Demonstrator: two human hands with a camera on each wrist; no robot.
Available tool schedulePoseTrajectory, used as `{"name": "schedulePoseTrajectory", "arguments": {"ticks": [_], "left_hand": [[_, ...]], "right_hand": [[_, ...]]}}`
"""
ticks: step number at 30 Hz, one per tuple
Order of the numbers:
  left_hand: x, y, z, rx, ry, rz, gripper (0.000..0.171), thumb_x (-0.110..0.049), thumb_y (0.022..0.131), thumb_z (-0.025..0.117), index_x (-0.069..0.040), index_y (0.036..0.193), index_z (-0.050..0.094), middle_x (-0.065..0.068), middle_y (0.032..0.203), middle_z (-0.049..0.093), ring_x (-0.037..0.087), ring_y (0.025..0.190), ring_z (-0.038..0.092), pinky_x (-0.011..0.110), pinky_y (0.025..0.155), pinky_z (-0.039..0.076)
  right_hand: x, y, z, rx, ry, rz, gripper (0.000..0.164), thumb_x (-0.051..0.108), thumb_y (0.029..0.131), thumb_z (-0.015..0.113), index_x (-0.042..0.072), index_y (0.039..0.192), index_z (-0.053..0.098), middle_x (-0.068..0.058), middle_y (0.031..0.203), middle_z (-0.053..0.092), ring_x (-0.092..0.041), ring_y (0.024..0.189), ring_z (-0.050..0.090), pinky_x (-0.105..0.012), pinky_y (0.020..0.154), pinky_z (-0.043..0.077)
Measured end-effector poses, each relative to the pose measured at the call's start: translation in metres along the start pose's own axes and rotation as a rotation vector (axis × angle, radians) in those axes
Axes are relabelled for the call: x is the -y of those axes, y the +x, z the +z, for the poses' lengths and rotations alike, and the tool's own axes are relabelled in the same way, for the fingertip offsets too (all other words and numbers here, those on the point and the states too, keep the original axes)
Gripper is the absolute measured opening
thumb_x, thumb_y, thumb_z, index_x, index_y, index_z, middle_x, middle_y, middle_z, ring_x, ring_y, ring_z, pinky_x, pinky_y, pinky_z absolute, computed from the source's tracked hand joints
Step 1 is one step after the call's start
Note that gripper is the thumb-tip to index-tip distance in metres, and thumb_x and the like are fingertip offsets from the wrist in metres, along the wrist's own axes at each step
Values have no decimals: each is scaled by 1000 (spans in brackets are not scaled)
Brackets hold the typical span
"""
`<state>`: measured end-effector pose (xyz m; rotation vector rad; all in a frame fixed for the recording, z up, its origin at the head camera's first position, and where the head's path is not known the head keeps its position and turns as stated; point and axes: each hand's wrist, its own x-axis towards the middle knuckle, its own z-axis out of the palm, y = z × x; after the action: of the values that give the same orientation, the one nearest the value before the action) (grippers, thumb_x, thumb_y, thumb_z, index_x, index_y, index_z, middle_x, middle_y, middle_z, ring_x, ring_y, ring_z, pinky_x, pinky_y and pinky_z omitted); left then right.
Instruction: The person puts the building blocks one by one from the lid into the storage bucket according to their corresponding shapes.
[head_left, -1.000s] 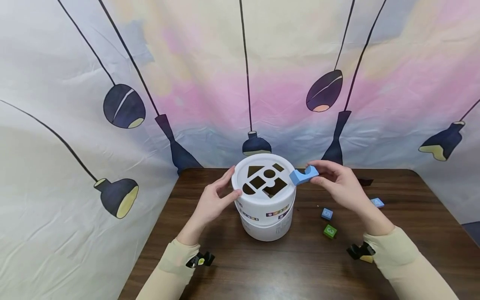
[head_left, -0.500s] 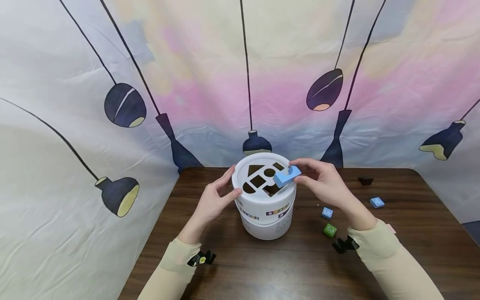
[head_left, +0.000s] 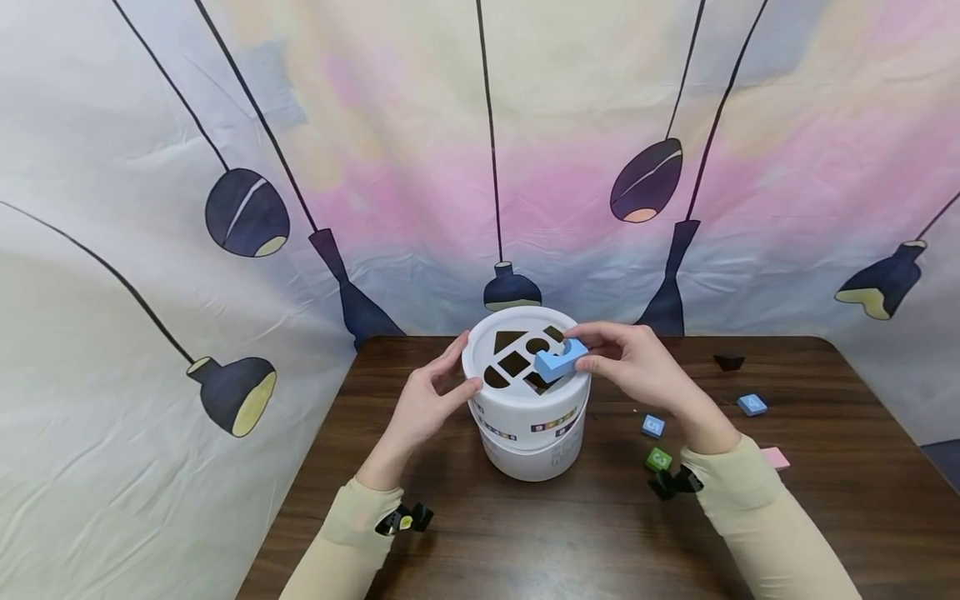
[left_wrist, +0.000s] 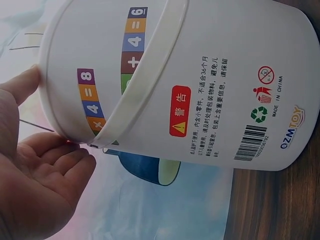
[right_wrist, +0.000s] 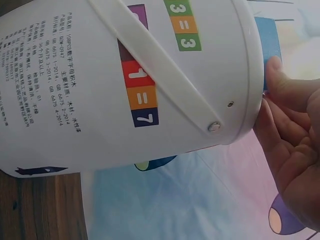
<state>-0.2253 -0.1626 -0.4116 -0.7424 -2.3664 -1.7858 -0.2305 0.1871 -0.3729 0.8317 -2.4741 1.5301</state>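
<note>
**Blue arch block sitting right over the sorter lid**

The right hand (head_left: 637,362) has its fingers (head_left: 600,337) pinched around a light blue arch block (head_left: 561,359), thumb underneath and fingertips on top. The block is tilted and hangs just above the shape holes in the white lid (head_left: 525,367), over the right side of it. Can't tell if it's actually touching the lid or not.

The left hand (head_left: 427,400) is on the other side, thumb pressed against the lid's rim and the other fingers loosely curved and spread, not wrapped around anything. The left wrist view shows the thumb (left_wrist: 20,85) against the white bucket (left_wrist: 200,85) wall, palm open.

The bucket stands upright on the dark wood bench (head_left: 525,533), with number stickers round its band. Off to the right on the bench: a small blue cube (head_left: 653,426), a green cube (head_left: 658,459), another blue block (head_left: 752,405), a pink flat piece (head_left: 776,457) and a dark block (head_left: 728,362) further back.
</note>
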Motion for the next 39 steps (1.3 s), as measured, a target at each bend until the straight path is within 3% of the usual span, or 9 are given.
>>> {"name": "schedulePoseTrajectory", "arguments": {"ticks": [5,11,21,30,35,39], "left_hand": [[-1,1,-2,7,-11,-5,72,-17,100,78,-14,164,45,1,169,40,25,150,45,62,117,38],[-5,4,-4,18,2,-15,73,-16,100,79,-14,164,45,1,168,41,25,150,46,56,117,40],[-5,3,-1,14,3,-15,73,-16,100,78,-16,164,45,0,168,41,24,150,47,56,117,41],[-3,1,-1,12,-14,-12,72,-16,100,78,-13,164,45,1,168,41,25,150,46,58,117,39],[-1,1,-1,11,-27,-2,72,-15,100,77,-12,164,44,3,169,40,27,151,44,64,117,36],[-2,0,0,12,-33,-4,72,-14,101,77,-11,164,44,3,169,39,26,152,43,62,118,37]], "right_hand": [[-1,2,3,-25,-28,5,37,10,97,82,11,133,76,-3,112,79,-16,98,76,-27,83,62],[2,3,7,-49,-110,-45,39,11,94,84,9,132,77,-3,122,78,-12,98,76,-26,81,62],[10,1,4,-21,-335,-143,44,13,92,85,13,135,77,-4,119,78,-12,90,71,-33,74,57],[20,1,8,-7,-434,-101,44,17,95,84,16,137,76,-3,113,79,-14,76,60,-35,68,48],[24,3,8,16,-465,-79,43,18,96,82,15,139,75,0,109,80,-13,86,68,-39,74,54],[26,3,8,37,-460,-56,43,19,97,81,15,139,74,-1,112,80,-15,97,73,-41,80,58]]}}
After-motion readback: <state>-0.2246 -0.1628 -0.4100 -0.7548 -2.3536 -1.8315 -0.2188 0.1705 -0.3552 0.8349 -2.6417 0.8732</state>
